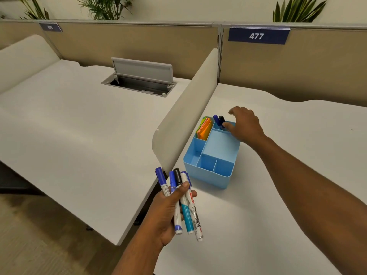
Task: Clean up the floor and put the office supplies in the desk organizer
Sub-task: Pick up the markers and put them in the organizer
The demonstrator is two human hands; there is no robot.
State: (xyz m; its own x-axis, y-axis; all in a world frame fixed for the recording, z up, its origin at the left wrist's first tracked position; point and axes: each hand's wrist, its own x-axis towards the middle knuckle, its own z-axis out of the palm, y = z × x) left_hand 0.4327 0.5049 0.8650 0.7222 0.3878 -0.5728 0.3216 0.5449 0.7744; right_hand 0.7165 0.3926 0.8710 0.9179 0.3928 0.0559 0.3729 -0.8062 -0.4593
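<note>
Reading "477" on sign [258, 36]; marker [195, 213] print perhaps "WHITEBOARD MARKER".

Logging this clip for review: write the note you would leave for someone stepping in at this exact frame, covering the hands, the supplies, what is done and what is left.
Left hand: grips a bunch of four markers, caps up, near the desk's front edge.
Right hand: over the far corner of the blue desk organizer, fingers loosely curled beside two markers standing in the back compartment; whether it touches them is unclear.
Done: those two markers are in; coloured sticky notes fill the back-left slot.
Left: move the four held markers into the organizer. The large middle and front compartments look empty. The floor is barely in view, so check it.
</note>
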